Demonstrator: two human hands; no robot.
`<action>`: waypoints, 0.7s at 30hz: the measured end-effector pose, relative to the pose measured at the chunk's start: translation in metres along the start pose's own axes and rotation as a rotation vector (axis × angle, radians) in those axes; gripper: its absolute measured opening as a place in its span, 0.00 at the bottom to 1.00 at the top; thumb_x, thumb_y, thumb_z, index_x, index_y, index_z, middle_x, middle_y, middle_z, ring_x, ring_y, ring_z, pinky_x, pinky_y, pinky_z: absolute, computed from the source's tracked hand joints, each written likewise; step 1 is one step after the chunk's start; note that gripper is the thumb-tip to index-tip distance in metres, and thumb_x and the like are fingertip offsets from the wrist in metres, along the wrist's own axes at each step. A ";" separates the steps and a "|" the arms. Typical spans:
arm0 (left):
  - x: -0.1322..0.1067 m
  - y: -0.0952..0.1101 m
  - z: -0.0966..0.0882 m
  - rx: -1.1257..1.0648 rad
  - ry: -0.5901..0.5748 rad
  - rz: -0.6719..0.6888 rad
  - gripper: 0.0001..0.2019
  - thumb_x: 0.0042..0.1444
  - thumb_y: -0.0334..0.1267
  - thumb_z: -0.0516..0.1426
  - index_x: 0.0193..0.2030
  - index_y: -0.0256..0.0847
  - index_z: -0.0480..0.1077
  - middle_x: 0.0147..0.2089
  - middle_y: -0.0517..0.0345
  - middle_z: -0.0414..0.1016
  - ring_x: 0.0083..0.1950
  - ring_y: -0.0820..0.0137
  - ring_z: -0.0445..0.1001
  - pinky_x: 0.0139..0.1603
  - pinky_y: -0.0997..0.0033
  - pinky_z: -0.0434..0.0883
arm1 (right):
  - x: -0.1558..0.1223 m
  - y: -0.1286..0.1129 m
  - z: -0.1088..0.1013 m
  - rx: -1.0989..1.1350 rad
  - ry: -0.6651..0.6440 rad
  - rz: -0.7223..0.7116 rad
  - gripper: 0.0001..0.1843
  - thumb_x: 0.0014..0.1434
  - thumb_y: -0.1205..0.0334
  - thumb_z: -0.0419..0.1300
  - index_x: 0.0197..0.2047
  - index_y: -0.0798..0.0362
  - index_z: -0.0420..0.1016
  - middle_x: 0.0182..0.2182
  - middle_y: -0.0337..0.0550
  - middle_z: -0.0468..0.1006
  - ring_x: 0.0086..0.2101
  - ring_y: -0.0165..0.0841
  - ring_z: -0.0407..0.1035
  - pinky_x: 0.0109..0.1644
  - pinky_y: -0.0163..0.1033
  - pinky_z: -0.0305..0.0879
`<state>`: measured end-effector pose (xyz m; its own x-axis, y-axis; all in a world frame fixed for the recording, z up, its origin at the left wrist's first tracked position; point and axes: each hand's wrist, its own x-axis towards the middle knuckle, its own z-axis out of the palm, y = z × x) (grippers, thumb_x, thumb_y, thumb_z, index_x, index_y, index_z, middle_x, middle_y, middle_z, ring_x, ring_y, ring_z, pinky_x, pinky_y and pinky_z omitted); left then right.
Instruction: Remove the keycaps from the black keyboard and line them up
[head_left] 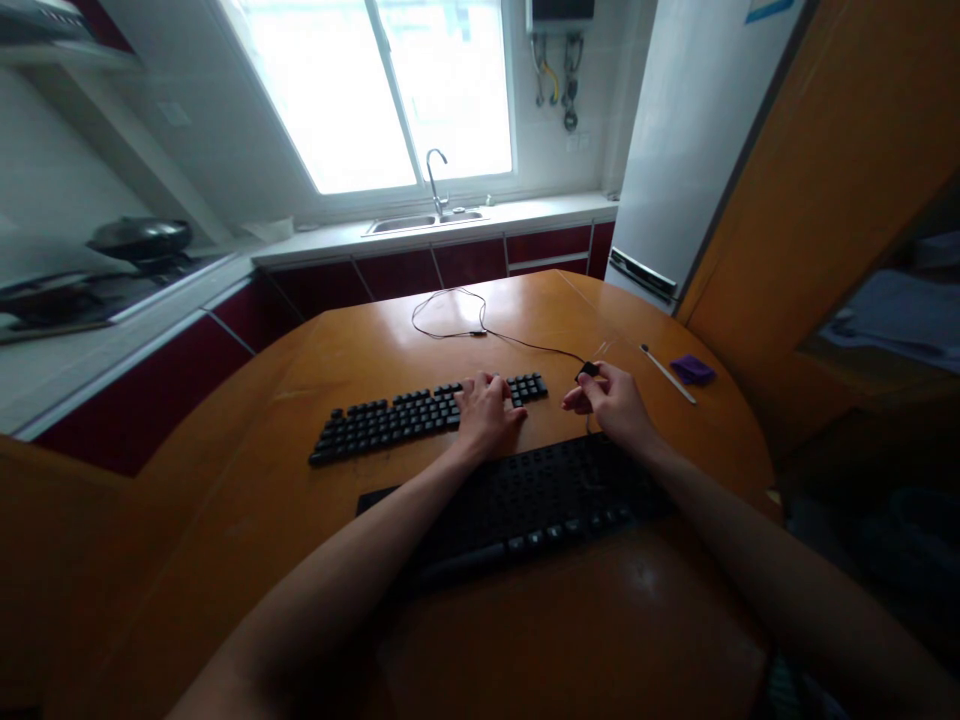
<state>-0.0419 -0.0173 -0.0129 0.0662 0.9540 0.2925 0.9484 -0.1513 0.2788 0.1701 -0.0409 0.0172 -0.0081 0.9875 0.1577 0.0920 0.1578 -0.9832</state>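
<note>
My left hand rests over the right part of a set of black keycaps laid out in keyboard rows on the table. Its fingers are bent and apart, touching the caps, with the thumb stretched to the right. Between thumb and fingers, my right hand pinches a small black keycap, raised above the table. Nearer to me lies a black keyboard base, most of its upper rows without caps. Some caps remain along its near edge. Both forearms cover parts of it.
Beyond the keycaps, a thin black cable lies looped and runs toward my right hand. A slim white brush and a folded purple cloth lie at the right of the wooden table. A counter with a sink stands behind.
</note>
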 end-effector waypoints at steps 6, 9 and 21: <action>0.001 0.000 0.000 -0.012 -0.002 -0.006 0.18 0.48 0.50 0.68 0.40 0.43 0.70 0.51 0.49 0.68 0.56 0.51 0.62 0.52 0.54 0.60 | 0.000 0.001 0.001 0.003 -0.002 -0.003 0.12 0.63 0.51 0.58 0.36 0.51 0.66 0.25 0.45 0.82 0.26 0.35 0.77 0.31 0.39 0.74; -0.001 0.002 -0.002 -0.009 -0.001 -0.002 0.18 0.49 0.50 0.68 0.40 0.43 0.70 0.51 0.50 0.69 0.56 0.52 0.62 0.52 0.55 0.61 | 0.002 0.001 -0.002 -0.003 0.001 -0.024 0.13 0.62 0.50 0.58 0.36 0.52 0.67 0.26 0.45 0.82 0.26 0.35 0.77 0.33 0.39 0.74; -0.013 0.043 -0.030 -0.287 -0.376 0.461 0.08 0.60 0.41 0.59 0.45 0.45 0.74 0.48 0.54 0.75 0.51 0.62 0.71 0.56 0.61 0.66 | -0.023 -0.021 -0.075 -0.215 -0.034 -0.188 0.11 0.58 0.53 0.62 0.31 0.52 0.75 0.27 0.43 0.78 0.28 0.36 0.72 0.35 0.40 0.68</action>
<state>-0.0116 -0.0437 0.0231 0.5987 0.7927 0.1152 0.6800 -0.5790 0.4498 0.2432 -0.0679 0.0409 -0.0784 0.9411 0.3289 0.2942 0.3371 -0.8943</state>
